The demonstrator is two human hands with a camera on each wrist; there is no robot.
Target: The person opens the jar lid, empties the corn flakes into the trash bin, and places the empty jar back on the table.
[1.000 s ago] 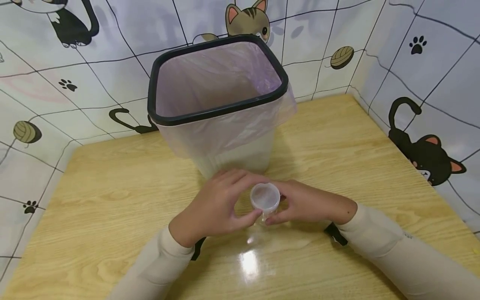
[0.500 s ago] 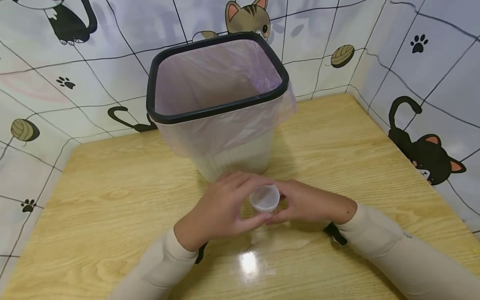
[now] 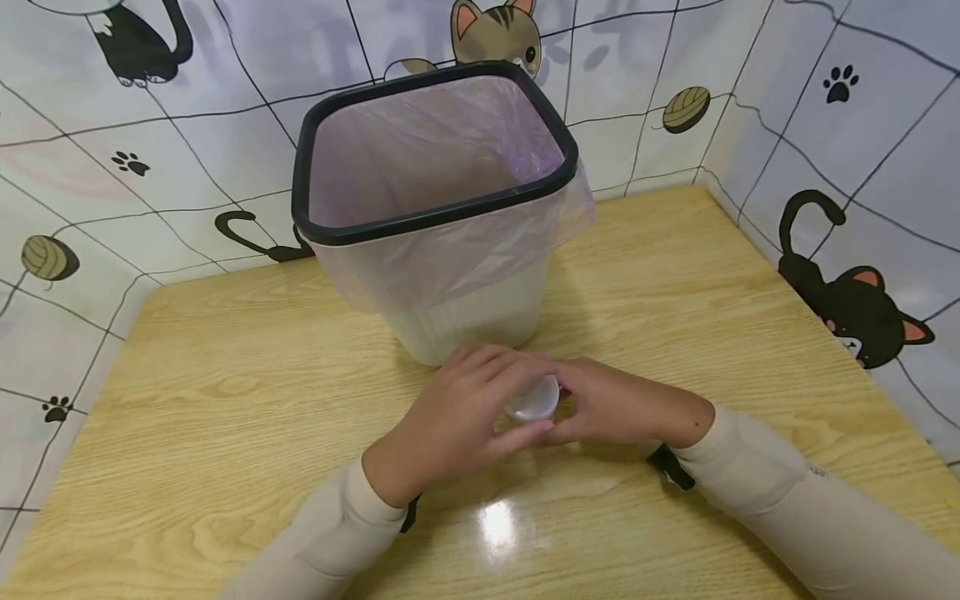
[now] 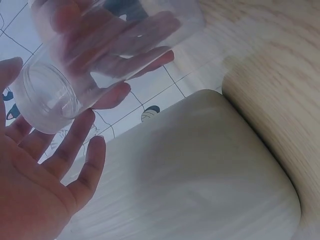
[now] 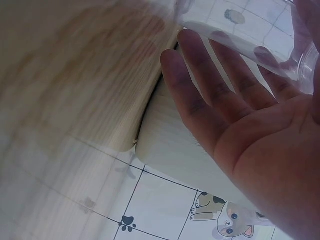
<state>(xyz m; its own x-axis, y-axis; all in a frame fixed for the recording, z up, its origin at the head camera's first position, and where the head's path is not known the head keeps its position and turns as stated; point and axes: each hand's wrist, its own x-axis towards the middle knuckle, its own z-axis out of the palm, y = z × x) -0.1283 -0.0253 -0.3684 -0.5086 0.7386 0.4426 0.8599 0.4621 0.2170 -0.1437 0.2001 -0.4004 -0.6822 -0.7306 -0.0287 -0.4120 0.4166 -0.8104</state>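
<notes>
A clear plastic jar with a translucent screw lid (image 3: pixel 534 402) is between my two hands, in front of the bin. My left hand (image 3: pixel 461 412) has its thumb and fingers bent round the lid from the left. From the other side, my right hand (image 3: pixel 611 400) holds the jar's body. The left wrist view shows the transparent jar body (image 4: pixel 187 20) with the right hand's fingers visible through it. In the right wrist view, the jar (image 5: pixel 260 42) lies along the fingers of that hand. Seen from above, the hands hide most of the body.
Behind the hands stands a white trash bin (image 3: pixel 468 321) with a black rim (image 3: pixel 435 218) and a pale purple liner (image 3: pixel 390 158). It rests on a wood-grain table (image 3: pixel 225 400). Cat-patterned tiled walls (image 3: pixel 225 150) enclose the back and sides.
My left hand has shifted right and closed in over the lid, now covering more of it. The right hand has stayed in nearly the same place.
</notes>
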